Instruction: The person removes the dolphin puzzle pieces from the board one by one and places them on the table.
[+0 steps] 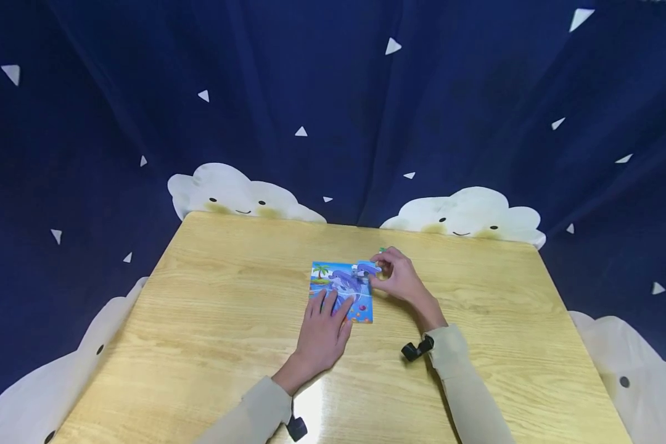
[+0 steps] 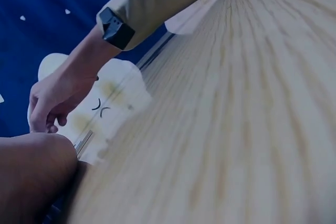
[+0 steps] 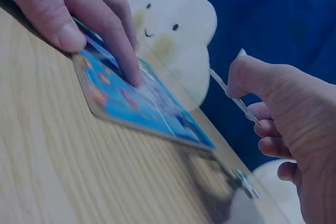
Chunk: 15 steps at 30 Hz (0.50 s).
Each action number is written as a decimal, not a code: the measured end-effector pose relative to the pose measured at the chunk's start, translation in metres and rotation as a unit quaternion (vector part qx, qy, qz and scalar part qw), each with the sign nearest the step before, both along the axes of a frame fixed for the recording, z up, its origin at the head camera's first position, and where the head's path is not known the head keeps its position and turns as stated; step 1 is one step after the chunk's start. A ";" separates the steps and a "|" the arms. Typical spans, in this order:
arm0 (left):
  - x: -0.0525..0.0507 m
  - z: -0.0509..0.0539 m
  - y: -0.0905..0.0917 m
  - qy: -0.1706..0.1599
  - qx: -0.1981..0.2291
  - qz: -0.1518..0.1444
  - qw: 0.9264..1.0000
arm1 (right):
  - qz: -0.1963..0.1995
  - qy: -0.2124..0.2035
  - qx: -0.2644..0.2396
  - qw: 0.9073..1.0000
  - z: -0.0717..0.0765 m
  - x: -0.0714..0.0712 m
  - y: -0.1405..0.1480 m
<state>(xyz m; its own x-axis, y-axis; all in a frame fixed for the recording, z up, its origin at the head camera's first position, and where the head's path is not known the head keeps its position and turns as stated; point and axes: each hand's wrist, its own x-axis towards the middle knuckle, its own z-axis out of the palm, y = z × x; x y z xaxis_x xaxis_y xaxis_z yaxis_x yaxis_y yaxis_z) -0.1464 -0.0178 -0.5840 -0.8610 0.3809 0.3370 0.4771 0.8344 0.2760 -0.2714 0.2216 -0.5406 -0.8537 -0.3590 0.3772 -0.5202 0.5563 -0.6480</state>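
Observation:
A blue dolphin jigsaw puzzle (image 1: 341,280) with a palm tree and sea pictures lies flat on the table. My left hand (image 1: 320,336) rests on its lower part with spread fingers, hiding some of the picture. Over the upper right corner, my right hand (image 1: 402,280) pinches a puzzle piece (image 1: 368,269) showing a dolphin's head. In the right wrist view that puzzle piece (image 3: 242,107) appears edge-on, held between thumb and fingers and raised off the table. Most of the left wrist view is bare wood, with part of the left hand (image 2: 31,174) dark and close.
Another small puzzle piece (image 3: 244,183) lies on the table beyond the puzzle's right side, mostly behind the right hand in the head view. The wooden table (image 1: 222,308) is bordered by a dark blue curtain (image 1: 333,92) with white clouds.

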 end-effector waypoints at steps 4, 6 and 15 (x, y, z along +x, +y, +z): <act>0.002 0.000 0.002 -0.012 0.008 0.006 1.000 | -0.026 -0.014 0.003 1.000 -0.002 -0.001 0.018; 0.003 0.000 0.003 -0.015 0.014 0.005 1.000 | -0.040 -0.015 0.003 0.999 -0.001 -0.003 0.028; 0.003 0.001 0.003 0.003 0.017 0.006 1.000 | -0.092 -0.008 -0.002 0.996 -0.007 -0.015 0.064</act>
<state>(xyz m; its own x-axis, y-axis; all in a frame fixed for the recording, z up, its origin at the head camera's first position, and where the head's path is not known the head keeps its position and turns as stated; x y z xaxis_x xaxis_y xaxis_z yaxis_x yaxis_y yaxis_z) -0.1434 -0.0144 -0.5829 -0.8636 0.3583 0.3547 0.4682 0.8309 0.3007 -0.2865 0.2855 -0.5479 -0.9109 -0.1942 0.3641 -0.3989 0.6396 -0.6571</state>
